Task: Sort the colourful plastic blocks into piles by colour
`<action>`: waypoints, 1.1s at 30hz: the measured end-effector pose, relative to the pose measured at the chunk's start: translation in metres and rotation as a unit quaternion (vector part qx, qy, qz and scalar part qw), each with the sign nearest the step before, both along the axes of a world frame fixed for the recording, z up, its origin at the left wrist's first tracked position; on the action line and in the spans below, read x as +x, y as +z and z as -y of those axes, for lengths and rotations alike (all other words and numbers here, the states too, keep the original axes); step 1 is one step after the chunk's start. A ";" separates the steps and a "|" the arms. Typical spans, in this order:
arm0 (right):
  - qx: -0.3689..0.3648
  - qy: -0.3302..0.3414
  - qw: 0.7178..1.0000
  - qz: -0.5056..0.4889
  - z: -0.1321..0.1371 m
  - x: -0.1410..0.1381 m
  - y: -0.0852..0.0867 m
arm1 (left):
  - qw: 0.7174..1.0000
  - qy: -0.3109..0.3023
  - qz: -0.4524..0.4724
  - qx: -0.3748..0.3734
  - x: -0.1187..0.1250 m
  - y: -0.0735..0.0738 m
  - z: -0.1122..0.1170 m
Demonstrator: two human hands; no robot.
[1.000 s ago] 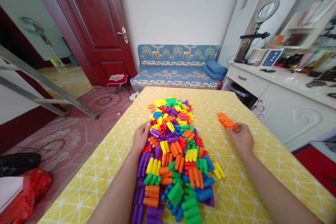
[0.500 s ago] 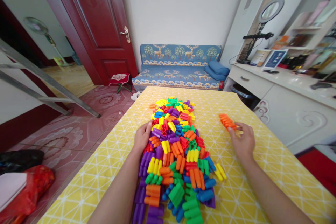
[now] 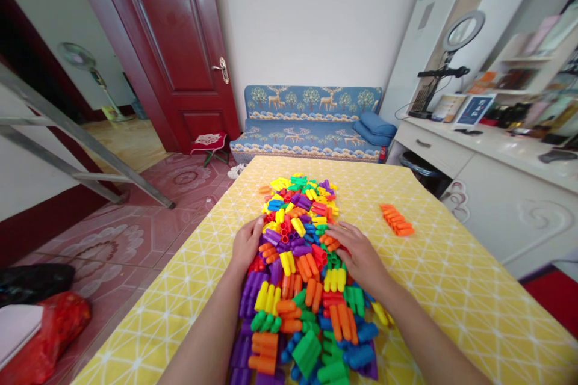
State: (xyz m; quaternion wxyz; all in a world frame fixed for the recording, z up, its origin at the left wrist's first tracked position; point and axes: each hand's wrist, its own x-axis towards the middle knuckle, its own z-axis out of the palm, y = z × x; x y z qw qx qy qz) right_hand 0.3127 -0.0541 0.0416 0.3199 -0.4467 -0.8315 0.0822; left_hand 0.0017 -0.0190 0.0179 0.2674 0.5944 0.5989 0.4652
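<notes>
My two hands flank a long pile (image 3: 309, 264) of plastic blocks on a table (image 3: 203, 264) covered in yellow, white-lined cloth. At left, my left hand (image 3: 246, 248) lies against the pile's edge, thumb toward the blocks; its fingertips are partly hidden, and I cannot tell whether they hold anything. Opposite, my right hand (image 3: 359, 252) is over the right edge, fingers slightly parted and bent, the tips at an orange block (image 3: 329, 243); whether they have closed on it I cannot tell. Green blocks (image 3: 333, 260) lie just below those fingertips, and a yellow block (image 3: 382, 314) shows beside my right forearm, partly covered by it.

The pile stretches from the near edge of view toward the table's far end, a jumble of purple, yellow, orange, green, red and blue, some blocks with rounded tips up, others showing hollow ends. Well apart from it, to the right and beyond my right hand, an orange row (image 3: 397, 221) of blocks sits side by side on the cloth.

Behind the table stands a blue sofa (image 3: 307, 129) patterned with deer and trees; a dark red door (image 3: 171, 30) is at left, a white dresser (image 3: 519, 204) at right.
</notes>
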 end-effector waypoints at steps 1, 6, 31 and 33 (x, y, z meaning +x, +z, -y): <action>0.003 -0.004 1.000 0.001 -0.001 0.000 0.001 | 1.000 0.000 0.001 0.000 0.000 0.000 0.000; 0.031 -0.025 0.999 -0.018 0.005 -0.005 0.010 | 1.000 -0.001 0.004 0.000 0.000 0.001 0.001; -0.056 -0.505 0.861 0.030 0.019 0.123 -0.008 | 1.000 0.004 -0.012 -0.005 0.000 0.001 0.000; -0.104 -0.487 0.866 0.047 0.018 0.123 -0.012 | 1.000 0.002 -0.012 -0.007 0.000 0.002 0.001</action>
